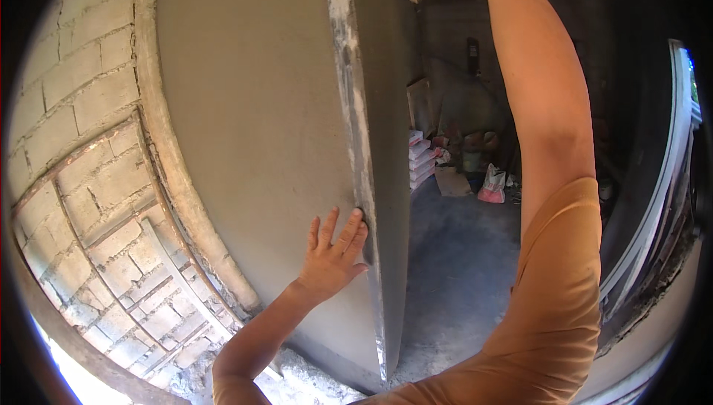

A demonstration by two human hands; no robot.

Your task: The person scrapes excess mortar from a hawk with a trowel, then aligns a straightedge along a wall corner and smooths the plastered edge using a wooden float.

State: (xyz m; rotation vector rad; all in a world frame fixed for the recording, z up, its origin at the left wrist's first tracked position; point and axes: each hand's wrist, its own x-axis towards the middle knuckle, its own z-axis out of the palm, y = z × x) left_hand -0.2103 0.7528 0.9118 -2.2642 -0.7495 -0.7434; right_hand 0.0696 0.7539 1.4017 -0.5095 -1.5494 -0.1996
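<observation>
My left hand point(332, 258) is open, its fingers spread against a smooth grey-brown plastered wall point(249, 100). Its fingertips reach the edge of a long, narrow, plaster-smeared strip point(355, 115) that runs upright along the wall's corner. Past the strip, the darker side face point(386, 182) of the same wall recedes inward. My right arm point(549, 100) is stretched upward on the right and leaves the picture at the top, so the right hand is out of sight.
On the left stands a bare block wall point(82, 85) with a metal frame point(74, 234) leaning on it. Beyond the corner lies a dim room with a grey floor point(453, 256), stacked bags point(421, 160) and a red-and-white sack point(492, 183). Pale long bars point(653, 204) stand at right.
</observation>
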